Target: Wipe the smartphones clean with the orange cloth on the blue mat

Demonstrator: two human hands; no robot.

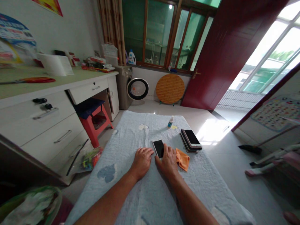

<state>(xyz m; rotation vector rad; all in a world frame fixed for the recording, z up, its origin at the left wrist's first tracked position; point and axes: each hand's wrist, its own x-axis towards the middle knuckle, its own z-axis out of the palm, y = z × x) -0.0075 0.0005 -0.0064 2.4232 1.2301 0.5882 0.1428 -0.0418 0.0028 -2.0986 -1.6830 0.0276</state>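
Note:
A white smartphone (158, 148) with a dark screen lies on the blue cloth-covered table (131, 125). My right hand (168, 161) grips its lower right part, the thumb by the bottom edge and the fingers along the right side. Just left of the phone, my left hand (142, 162) rests on the cloth, holding nothing, its fingers laid down close to the phone's edge. An orange cloth (182, 160) lies crumpled against the right hand's outer side. Farther right sits a stack of phones or tablets (191, 139), and a small spray bottle (170, 122) stands toward the far edge.
A white desk (91, 89) with drawers runs along the left, a red stool (95, 117) tucked under it. Behind are a washing machine (124, 84) with its door open and a round wooden tabletop (170, 88). A bin (57, 203) stands at lower left.

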